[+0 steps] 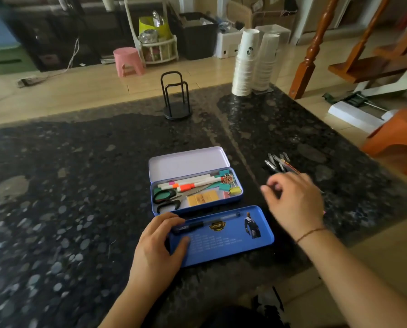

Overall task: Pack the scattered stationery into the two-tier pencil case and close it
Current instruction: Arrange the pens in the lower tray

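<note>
Landmark: the pencil case (199, 204), a blue tin standing open on the dark speckled counter (55, 185).
Case lid: pale lilac inside, tilted back on the far side of the pencil case.
Case contents: white markers (188, 182) with pink and orange bands along the far wall; black-handled scissors (167, 200) at the left end; yellow sticky notes (203, 198) by the near wall; coloured binder clips (232, 185) and paper clips at the right end.
Inner tray: a blue tray (223, 237) lies flat on the counter just in front of the pencil case, touching its near wall; it has a printed figure at its right end and a badge in the middle.
Pen: a clear pen (207, 223) with a black grip section lies along the far edge of the tray.
Left hand: the left hand (159, 242) rests on the tray's left end; its grip is loose, thumb flat on the tray floor, fingers draped over the far left corner beside the pen's tip.
Right hand: the right hand (294, 204) hovers to the right of the pencil case, blurred; fingers loosely curled, nothing seen in the grip.
Loose pens: a cluster of pens (280, 163) lies on the counter right of the pencil case, just beyond the right hand.
Behind the case: a black wire holder (176, 100) and stacked paper cups (246, 65) stand at the counter's far edge.
</note>
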A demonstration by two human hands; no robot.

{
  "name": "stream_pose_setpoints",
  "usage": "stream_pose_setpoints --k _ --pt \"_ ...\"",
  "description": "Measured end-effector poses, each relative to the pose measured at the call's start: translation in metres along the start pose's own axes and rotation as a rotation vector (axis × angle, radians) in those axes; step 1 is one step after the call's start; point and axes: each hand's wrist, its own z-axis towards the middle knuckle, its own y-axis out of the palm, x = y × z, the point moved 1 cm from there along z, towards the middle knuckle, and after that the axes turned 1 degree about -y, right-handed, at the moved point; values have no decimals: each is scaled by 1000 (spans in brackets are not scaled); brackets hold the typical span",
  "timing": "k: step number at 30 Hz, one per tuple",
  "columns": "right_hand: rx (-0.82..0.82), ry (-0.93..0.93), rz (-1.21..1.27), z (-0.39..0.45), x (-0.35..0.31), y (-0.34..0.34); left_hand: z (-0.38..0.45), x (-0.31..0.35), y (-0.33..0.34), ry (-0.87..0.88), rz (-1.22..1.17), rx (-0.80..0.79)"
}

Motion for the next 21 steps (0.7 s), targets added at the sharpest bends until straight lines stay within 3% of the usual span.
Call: stream_pose_setpoints --k 2,5,12,17,21 --pt "-35 187 -118 3 23 -5 3 3 0 -70 -5 26" --pt "-64 325 -91 4 47 -7 6 3 5 -130 -5 56" --pt "-66 335 -64 6 56 1 5 3 6 -41 34 79" --pt "38 121 192 5 37 -16 4 0 6 -41 56 34" --pt "-208 -244 387 -8 6 -10 5 3 6 -34 33 85"
